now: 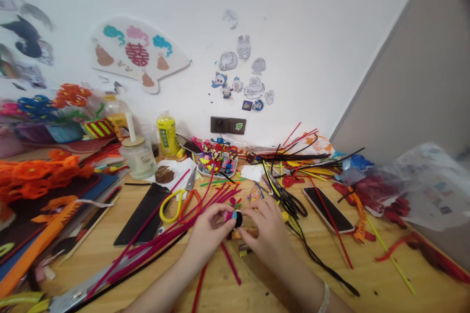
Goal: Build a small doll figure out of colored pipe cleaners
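Note:
Over the middle of the table, my left hand [207, 237] pinches a small fuzzy pipe-cleaner figure [230, 215] in pink, blue and black between thumb and fingers. On its right side, my right hand [270, 230] has thumb and fingertips closed in at the black part, which they partly hide. A long bundle of magenta pipe cleaners [161, 239] runs beneath my left wrist. Just behind my hands stands a white tray [220, 172] of several colourful finished figures. Yellow-handled scissors [174, 201] and a pair with orange handles [190, 206] lie left of the tray.
A dark flat slab [141, 215] lies at left, a phone [328, 209] at right. Black pipe cleaners [293, 200] loop between. A glass jar [137, 156] and yellow bottle [167, 132] stand near the wall. Large scissors [77, 296] lie front left; plastic bags [429, 186] crowd the right.

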A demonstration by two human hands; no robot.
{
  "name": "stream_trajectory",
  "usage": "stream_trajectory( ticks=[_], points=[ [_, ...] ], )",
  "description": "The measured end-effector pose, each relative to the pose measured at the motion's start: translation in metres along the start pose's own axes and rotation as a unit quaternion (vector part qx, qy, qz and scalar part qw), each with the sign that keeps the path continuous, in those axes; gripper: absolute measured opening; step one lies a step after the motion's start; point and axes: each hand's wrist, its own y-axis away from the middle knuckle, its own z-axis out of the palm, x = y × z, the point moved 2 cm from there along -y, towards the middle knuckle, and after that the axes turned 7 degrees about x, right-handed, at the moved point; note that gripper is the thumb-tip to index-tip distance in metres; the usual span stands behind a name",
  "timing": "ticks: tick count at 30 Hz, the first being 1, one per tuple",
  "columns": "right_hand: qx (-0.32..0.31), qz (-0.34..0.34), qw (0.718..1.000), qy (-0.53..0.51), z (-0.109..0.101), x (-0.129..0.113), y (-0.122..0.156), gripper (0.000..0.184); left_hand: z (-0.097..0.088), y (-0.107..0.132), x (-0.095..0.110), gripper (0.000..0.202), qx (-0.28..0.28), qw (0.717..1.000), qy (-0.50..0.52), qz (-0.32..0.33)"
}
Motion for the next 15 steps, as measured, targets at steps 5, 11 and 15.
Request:
stream_trajectory(
  ticks=[5, 11, 15],
  points=[
    [-0.003, -0.009, 1.000, 0.009, 0.0024, 0.0000, 0.0014, 0.021, -0.0015, -0.0018, -0.0050, 0.021, -0.008, 1.000, -0.010, 0.001],
    [-0.018, 0.005, 1.000, -0.004, 0.0022, -0.0014, 0.0000, 0.021, 0.0002, 0.0006, 0.0008, 0.017, -0.001, 0.999, -0.034, 0.025],
    [-0.030, 0.015, 0.999, -0.009, 0.0031, -0.0023, 0.0004, 0.023, 0.0008, 0.0019, 0.0009, 0.015, 0.000, 0.999, -0.041, 0.033]
  ],
)
